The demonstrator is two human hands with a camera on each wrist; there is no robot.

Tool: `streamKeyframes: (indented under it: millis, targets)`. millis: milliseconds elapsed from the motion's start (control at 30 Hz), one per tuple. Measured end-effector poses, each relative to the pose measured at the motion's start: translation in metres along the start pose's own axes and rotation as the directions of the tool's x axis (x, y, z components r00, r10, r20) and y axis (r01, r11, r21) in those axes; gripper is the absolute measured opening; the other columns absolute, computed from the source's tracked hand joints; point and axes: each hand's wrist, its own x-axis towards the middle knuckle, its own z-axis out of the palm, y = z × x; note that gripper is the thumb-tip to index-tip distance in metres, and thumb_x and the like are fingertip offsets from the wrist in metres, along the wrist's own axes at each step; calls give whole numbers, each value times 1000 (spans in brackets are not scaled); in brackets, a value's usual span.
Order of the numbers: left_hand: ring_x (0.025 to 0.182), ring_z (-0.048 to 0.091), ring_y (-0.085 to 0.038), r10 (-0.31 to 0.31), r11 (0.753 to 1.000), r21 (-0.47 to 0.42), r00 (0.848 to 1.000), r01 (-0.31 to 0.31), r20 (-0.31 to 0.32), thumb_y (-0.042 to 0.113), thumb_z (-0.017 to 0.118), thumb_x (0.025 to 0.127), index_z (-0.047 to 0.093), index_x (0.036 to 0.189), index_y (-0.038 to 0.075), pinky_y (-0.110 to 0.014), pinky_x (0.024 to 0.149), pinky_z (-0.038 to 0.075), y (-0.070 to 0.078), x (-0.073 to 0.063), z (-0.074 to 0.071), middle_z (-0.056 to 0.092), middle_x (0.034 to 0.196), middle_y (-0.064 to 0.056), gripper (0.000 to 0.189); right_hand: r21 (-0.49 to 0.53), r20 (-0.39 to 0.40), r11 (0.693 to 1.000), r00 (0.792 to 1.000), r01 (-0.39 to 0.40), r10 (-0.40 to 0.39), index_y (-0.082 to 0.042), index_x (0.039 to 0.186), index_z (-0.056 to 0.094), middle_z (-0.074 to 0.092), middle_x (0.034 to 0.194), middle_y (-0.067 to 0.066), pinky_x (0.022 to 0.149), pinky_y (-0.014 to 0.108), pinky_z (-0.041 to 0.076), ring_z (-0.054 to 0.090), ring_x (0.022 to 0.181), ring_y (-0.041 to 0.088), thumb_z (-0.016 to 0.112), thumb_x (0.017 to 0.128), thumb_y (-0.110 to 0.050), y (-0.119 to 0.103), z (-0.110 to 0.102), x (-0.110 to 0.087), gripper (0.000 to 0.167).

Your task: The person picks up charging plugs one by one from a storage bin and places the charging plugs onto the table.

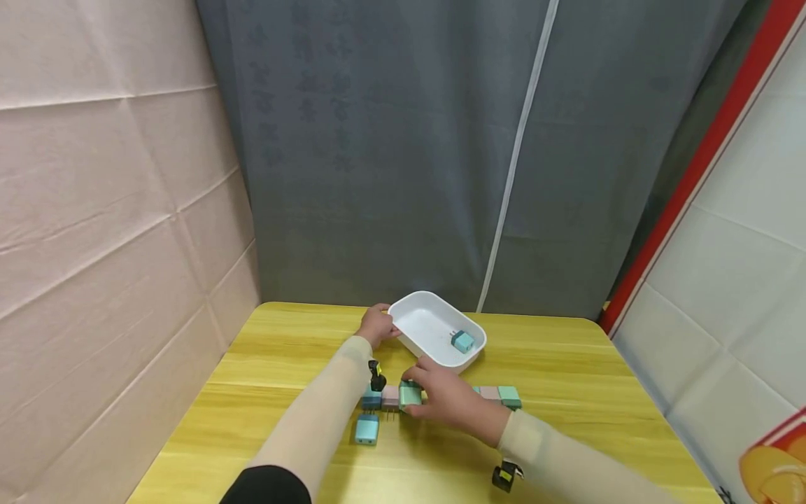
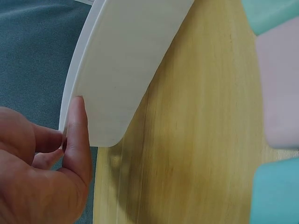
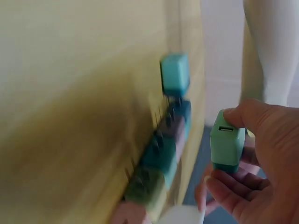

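My left hand [image 1: 376, 326] pinches the left rim of a white tray [image 1: 418, 318]; the left wrist view shows thumb and fingers on either side of the tray's rim [image 2: 79, 70]. Inside the tray lies a blue plug-in charger [image 1: 462, 341] with its prongs showing. Between the thumb and fingers of my right hand [image 1: 450, 395] is a green charger [image 3: 225, 144], its USB slot turned toward the wrist camera. In the head view it overlaps the row of chargers, just in front of the tray.
The row on the wooden table [image 1: 302, 420] includes a blue charger [image 1: 371, 400], pink ones [image 1: 390, 397] and a green one [image 1: 510, 397] at the right end. A light blue charger [image 1: 367, 429] stands nearer to me. Behind the table hangs a grey curtain [image 1: 390, 175].
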Motion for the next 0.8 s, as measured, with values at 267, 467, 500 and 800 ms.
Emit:
streamKeyframes:
  millis: [267,467,500,800]
  targets:
    - [86,74,-23,3,1000,12,1000,-3,-3,-3,52,106,51,161,-1,-32,83,68,1,-3,0,68,133,-27,55,12,37,1000,999,-2,2,-18,127,72,54,108,-8,76,21,54,52,89,6,92,91,-39,-15,22,0,47]
    - [88,74,-24,-8,1000,6,1000,8,-11,-3,52,107,51,161,0,-42,95,67,2,-4,2,68,134,-28,55,-3,74,1000,997,-14,14,-20,127,73,54,104,-10,72,20,52,52,84,4,92,91,-44,-23,37,-1,47]
    - [88,74,-24,-9,1000,4,1000,9,-11,-3,51,107,50,162,0,-42,95,67,2,-4,2,68,133,-28,55,-6,79,1000,997,-13,13,-20,128,73,54,104,-10,72,20,52,52,84,4,92,91,-44,-25,38,-1,48]
    - [89,73,-24,-18,1000,12,1000,18,-12,-3,51,107,50,162,2,-38,95,67,4,-7,2,69,131,-25,56,-32,90,999,996,8,-5,-17,130,74,55,105,-11,70,20,50,51,83,3,89,93,-47,-31,49,-2,50]
